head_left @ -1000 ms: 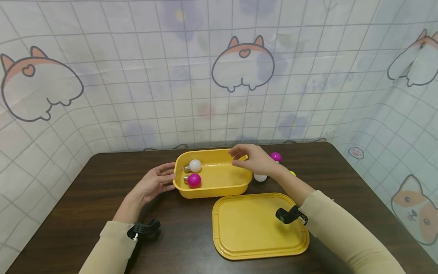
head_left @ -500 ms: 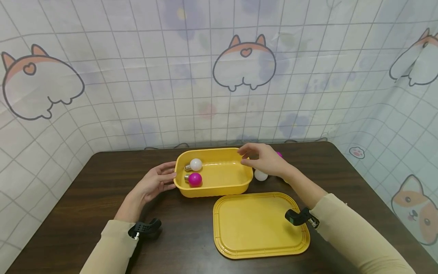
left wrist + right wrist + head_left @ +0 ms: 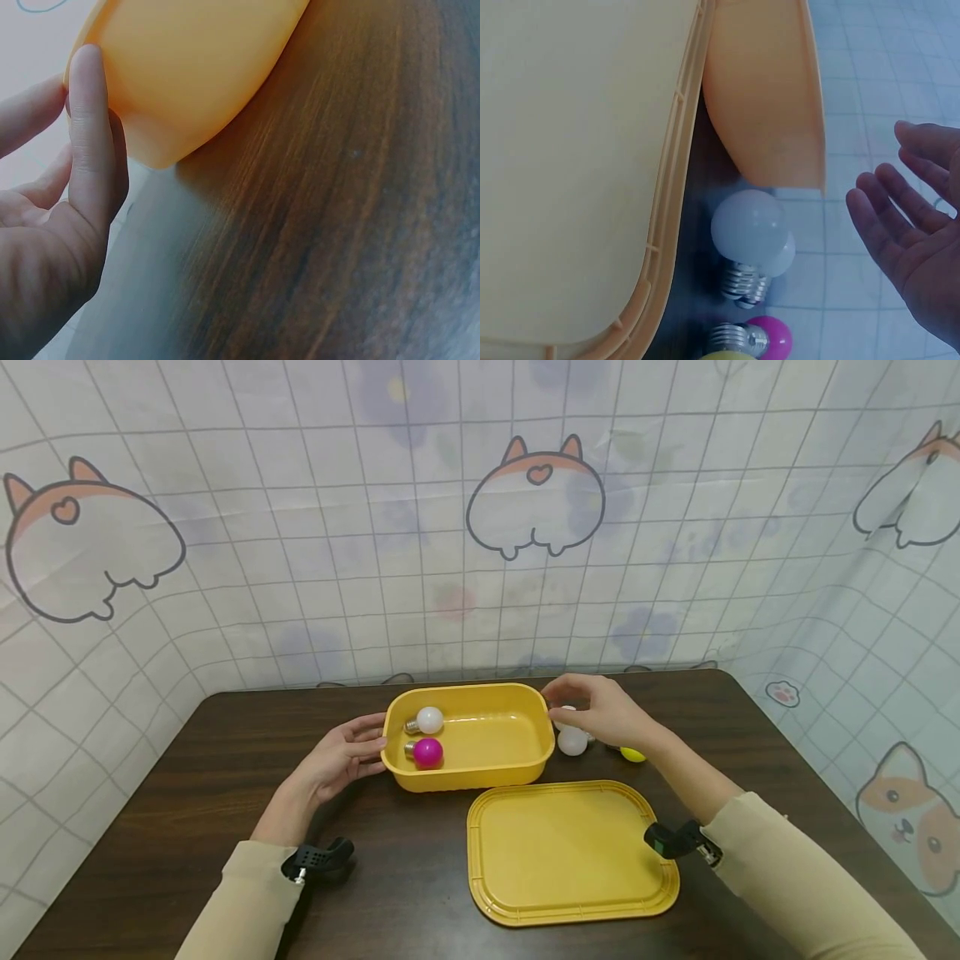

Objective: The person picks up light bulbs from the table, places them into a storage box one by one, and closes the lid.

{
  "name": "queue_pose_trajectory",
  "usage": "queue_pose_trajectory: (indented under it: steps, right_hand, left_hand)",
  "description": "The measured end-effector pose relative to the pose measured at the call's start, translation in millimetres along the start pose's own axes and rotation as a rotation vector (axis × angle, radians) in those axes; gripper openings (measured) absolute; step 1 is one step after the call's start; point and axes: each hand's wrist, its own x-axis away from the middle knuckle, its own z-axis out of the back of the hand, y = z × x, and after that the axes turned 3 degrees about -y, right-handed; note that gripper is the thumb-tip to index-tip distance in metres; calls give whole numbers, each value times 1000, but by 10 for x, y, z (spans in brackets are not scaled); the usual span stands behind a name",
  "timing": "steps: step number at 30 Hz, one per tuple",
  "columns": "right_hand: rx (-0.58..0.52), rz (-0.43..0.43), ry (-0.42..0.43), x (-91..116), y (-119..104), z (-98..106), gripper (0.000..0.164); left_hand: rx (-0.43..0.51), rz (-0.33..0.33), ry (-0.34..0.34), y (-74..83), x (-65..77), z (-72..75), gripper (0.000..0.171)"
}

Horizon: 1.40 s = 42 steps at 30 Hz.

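At the far middle of the surface (image 3: 390,885): the box (image 3: 480,779), opening up, with two bulbs inside, both toward its left end: a white bulb (image 3: 431,720) far, a magenta bulb (image 3: 428,753) near.

Change over the last second: the right hand (image 3: 603,710) has shifted right, from above the box's right part to past its right end. Its fingers are apart, lightly bent, holding nothing; the right wrist view shows no contact with box or bulbs. The left hand (image 3: 341,760) has stayed at the box's left end, fingers apart and fairly straight, touching rim and wall without clamping. Box and contents look unmoved. Meaning for the work, as judged: no bulb is being carried, the count inside stands at two, and the box is being steadied from the left.

Loose, right of the box: two white bulbs, one near (image 3: 573,742), one just beyond it (image 3: 784,259) and partly covered by the right hand in the head view; also a second magenta bulb (image 3: 778,339) and a yellow bulb (image 3: 632,754).

Orientation: box's long axis runs left to right, right end slightly farther. Inside bulbs lie along it, screw bases left, globes right. Near loose white: base points right. Loose magenta: base toward the near side. Lid (image 3: 573,852) lies flat on the near side, long axis also left to right.
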Motion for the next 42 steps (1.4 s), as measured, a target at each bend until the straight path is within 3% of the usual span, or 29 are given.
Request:
queue_pose_trajectory:
  steps: [12,42]
  right_hand:
    - [49,-45,25,96,58,98,32]
    - [28,-122,88,326,252,253,33]
  left_hand:
    - [-10,0,1,-6,-10,14,64]
    - [-13,0,-2,-8,-22,16,64]
